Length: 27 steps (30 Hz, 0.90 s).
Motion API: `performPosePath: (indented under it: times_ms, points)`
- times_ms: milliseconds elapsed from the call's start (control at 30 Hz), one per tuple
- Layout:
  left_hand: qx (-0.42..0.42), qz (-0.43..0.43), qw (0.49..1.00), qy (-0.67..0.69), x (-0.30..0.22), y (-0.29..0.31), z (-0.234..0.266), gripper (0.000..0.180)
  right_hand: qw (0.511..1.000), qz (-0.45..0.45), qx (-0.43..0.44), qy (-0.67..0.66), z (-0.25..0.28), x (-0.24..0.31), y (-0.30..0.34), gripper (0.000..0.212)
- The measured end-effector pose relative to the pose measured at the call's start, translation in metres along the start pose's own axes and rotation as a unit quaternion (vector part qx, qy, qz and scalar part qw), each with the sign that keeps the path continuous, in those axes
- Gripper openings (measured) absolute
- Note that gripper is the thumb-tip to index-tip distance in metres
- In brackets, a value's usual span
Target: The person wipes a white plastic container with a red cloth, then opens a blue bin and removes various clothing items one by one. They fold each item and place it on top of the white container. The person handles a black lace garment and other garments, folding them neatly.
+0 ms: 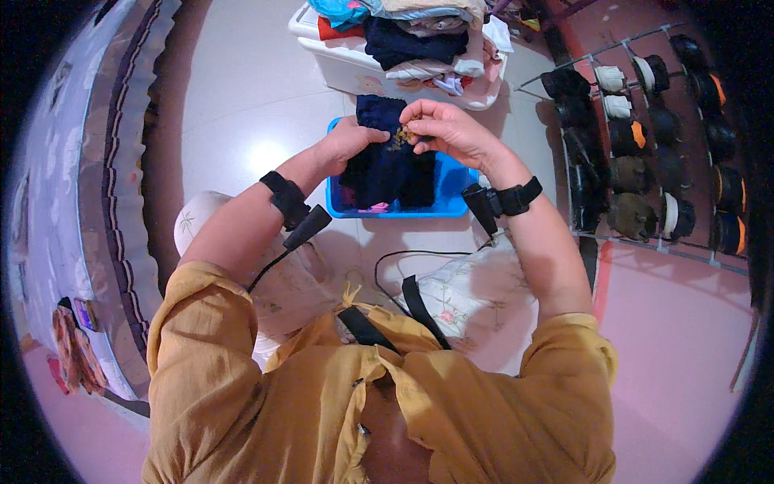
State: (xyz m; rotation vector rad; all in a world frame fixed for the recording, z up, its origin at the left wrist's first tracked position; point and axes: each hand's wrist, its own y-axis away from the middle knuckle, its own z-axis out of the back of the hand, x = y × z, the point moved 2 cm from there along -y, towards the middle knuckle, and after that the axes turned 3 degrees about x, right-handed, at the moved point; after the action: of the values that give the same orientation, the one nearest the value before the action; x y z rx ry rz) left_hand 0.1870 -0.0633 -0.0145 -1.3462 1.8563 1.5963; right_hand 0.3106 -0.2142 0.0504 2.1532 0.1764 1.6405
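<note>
While gripping dark cloth [377, 174] in the left hand [351, 143], pinches a yellowish patch [401, 139] with the right hand [450, 129]. Has a blue tub [452, 184] beneath.

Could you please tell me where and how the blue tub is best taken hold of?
I would grip the blue tub by its rim at the two short ends, one hand coming from the left and one from the right. It looks longer side to side, so that should keep it level, while the dark cloth hides part of the far edge.
</note>
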Motion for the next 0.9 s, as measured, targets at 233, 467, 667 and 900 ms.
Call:
performPosePath:
  times_ms: [233,467,667,900]
  points:
    - [0.044,0.003,0.998,0.051,0.001,0.004,-0.013,0.029,0.998,-0.034,-0.002,0.055,0.004,-0.004,-0.004,0.015]
    - [0.057,0.031,0.989,0.134,-0.002,0.004,-0.013,0.024,0.999,0.027,-0.024,0.010,-0.004,0.016,-0.008,0.017]
    - [0.064,0.089,0.972,0.206,0.001,-0.003,-0.005,0.028,0.947,0.094,-0.085,0.295,-0.007,0.005,-0.018,0.029]
    - [0.040,0.081,0.981,0.170,-0.004,-0.001,-0.006,0.025,0.939,0.125,-0.084,0.311,-0.002,-0.013,-0.025,0.022]
